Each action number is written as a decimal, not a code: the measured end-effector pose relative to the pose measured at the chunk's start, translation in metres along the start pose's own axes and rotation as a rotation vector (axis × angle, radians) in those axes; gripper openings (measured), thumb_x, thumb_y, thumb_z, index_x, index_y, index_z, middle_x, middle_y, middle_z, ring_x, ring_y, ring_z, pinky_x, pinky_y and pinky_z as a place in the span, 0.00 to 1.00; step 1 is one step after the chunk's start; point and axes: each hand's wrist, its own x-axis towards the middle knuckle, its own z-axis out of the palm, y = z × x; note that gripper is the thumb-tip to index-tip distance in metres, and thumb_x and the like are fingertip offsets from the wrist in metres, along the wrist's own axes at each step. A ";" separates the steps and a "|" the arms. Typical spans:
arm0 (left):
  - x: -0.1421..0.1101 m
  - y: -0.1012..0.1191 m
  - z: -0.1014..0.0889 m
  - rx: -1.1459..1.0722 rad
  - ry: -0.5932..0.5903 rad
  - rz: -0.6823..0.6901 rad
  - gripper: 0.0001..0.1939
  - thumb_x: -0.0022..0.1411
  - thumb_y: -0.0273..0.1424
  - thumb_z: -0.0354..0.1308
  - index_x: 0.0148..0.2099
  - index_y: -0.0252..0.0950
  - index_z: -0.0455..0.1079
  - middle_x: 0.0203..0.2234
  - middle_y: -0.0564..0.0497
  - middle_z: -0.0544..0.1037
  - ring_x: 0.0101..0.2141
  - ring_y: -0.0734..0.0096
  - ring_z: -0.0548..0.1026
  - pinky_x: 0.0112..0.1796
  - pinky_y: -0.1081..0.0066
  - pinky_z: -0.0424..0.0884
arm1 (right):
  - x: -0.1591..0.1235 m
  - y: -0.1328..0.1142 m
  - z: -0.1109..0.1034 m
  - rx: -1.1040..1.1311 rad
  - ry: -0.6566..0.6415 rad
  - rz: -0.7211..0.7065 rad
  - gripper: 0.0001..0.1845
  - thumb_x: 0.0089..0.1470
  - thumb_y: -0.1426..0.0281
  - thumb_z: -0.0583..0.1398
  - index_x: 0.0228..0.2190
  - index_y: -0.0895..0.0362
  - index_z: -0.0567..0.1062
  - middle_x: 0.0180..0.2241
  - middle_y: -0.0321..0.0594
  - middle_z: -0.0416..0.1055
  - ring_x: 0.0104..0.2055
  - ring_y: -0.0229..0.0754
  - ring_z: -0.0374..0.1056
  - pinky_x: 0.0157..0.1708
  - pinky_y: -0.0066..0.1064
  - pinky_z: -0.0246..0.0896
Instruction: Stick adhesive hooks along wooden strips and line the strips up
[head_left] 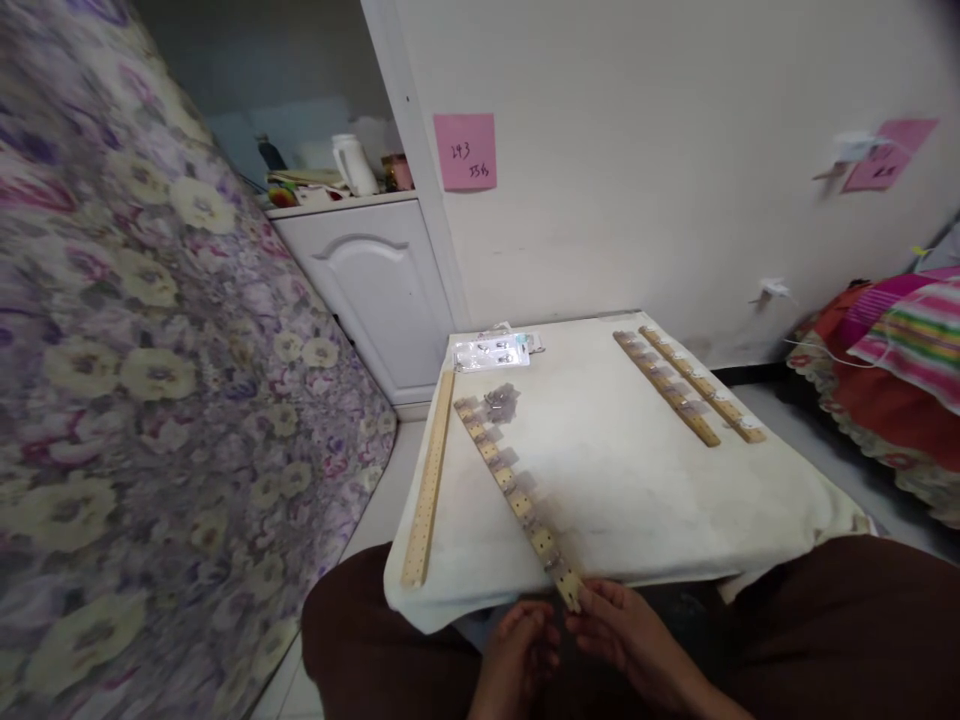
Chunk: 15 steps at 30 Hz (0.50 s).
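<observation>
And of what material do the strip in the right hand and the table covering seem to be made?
Strip in the right hand: probably wood, pale yellow, seemingly unpainted, judging by its tone; no grain is readable.
Table covering: likely fabric, off-white and matte, as its front edge droops loosely.

A white-covered table (592, 450) bears packs (491, 353) at its far left corner, a plain strip (429, 480) along its left edge, a small pile (501, 402) just inward, a studded strip (520, 503) slanting from beside that past the near edge, and two strips (666, 388) near the right edge.
</observation>
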 end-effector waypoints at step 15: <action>0.012 -0.007 -0.022 0.067 -0.056 0.019 0.18 0.42 0.43 0.64 0.32 0.37 0.68 0.18 0.57 0.71 0.15 0.80 0.63 0.21 0.76 0.53 | 0.013 0.003 0.012 -0.304 0.044 -0.103 0.22 0.41 0.52 0.65 0.27 0.59 0.72 0.21 0.32 0.71 0.22 0.34 0.68 0.22 0.23 0.59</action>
